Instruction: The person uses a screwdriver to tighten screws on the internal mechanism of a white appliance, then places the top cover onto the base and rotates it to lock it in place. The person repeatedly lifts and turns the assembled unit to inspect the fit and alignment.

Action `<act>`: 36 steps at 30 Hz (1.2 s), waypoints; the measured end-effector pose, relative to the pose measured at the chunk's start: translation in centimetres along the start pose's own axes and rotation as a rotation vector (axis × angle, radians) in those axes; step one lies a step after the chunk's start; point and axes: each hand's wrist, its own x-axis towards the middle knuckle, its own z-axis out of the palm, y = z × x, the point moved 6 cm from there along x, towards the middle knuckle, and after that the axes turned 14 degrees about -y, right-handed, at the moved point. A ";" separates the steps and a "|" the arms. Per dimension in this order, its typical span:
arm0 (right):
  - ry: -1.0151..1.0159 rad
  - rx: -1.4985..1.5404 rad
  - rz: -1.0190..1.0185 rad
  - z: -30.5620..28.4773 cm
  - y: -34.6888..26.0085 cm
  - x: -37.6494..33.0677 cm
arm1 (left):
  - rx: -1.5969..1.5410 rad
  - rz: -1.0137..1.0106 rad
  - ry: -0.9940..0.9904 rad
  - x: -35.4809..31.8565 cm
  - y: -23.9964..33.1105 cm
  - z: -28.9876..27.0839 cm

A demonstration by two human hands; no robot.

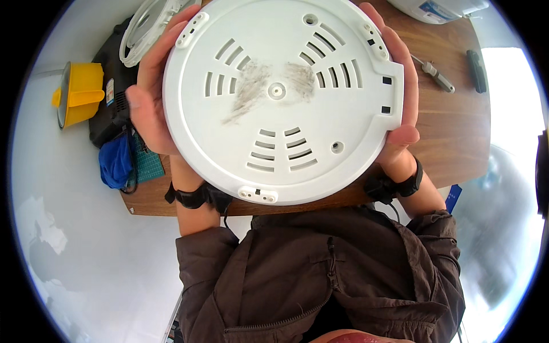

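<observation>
A round white plastic base (274, 143) fills the upper middle of the head view, held up over the wooden table with its flat face toward me. Slotted vents, a small central hole, dark smudges around the middle and small rim feet mark that face. On its right edge a squared tab carries two dark square holes. My left hand (153, 108) grips the left rim, thumb standing away from it. Around the right rim curls my right hand (403, 86). Some fingers of both hands are hidden behind the base.
A screwdriver (437, 77) and a dark green-grey tool (476, 71) lie right on the table (452, 126). A white container (440, 10) stands far right. Left are a white ring-shaped part (130, 40), a black appliance (108, 123), yellow cup (84, 91), blue cloth (115, 163) and green mat (150, 166).
</observation>
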 end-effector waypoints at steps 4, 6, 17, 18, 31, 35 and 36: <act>0.116 -0.063 0.088 -0.5 0.4 -1.0 | -0.042 0.018 -0.117 0.8 -0.1 1.3; 0.077 -0.215 0.093 -0.1 0.3 -0.5 | -0.112 0.009 -0.046 0.7 0.1 2.0; 0.132 -0.282 0.222 -0.4 -0.1 -0.7 | -0.112 0.062 -0.037 0.2 -0.4 0.6; 0.123 -0.280 0.226 -0.6 -0.1 -0.8 | -0.117 0.063 -0.030 0.2 -0.5 0.6; 0.085 -0.652 0.367 1.1 -3.8 0.8 | -0.170 -0.115 0.002 -1.4 -0.6 2.3; 0.125 -0.565 0.251 1.3 -3.3 0.2 | -0.081 -0.133 -0.119 -1.5 -0.6 2.4; 0.129 -0.560 0.244 1.4 -3.2 0.2 | -0.073 -0.128 -0.130 -1.5 -0.4 2.5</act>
